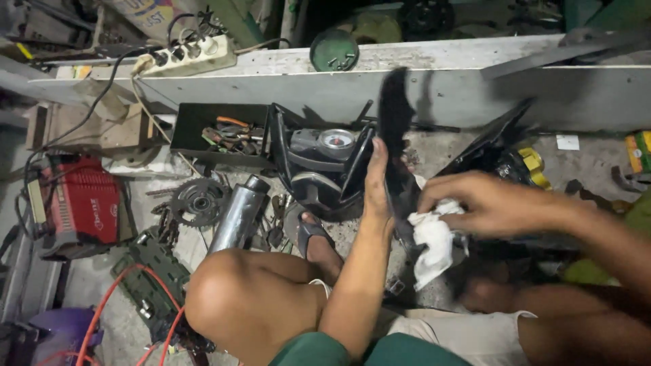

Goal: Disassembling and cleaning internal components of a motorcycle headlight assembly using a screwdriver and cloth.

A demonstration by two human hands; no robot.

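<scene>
I see the left hand (377, 177) wrapped around a long, narrow, glossy black plastic panel (395, 129), fingers closed on its left edge near the middle. The panel stands nearly upright at the centre of the scene, its long axis running from near to far, its top end pointing at the far grey wooden plank (434, 88) and its lower end hidden behind the hands. It is blurred, so I cannot make out its exact outline.

The right hand (485, 202) comes in from the right, fingers pinched tight on a crumpled white cloth (434, 244), which is pressed against the panel's lower right side.

Just left of the panel sits a black motorcycle headlight housing with a round gauge (319, 163), touching or nearly touching it. Nearer and further left lies a shiny cylindrical metal exhaust pipe (239, 215), with a dark toothed sprocket (196, 200) beside it. A foot in a grey sandal (313, 238) rests just below the housing, between the pipe and the left forearm. At the far left stand a red box-shaped machine (83, 203) and a black tray of hand tools (224, 134). A white power strip (186, 55) lies on the far plank. Another dark curved panel (488, 146) leans to the right, behind the right hand.
</scene>
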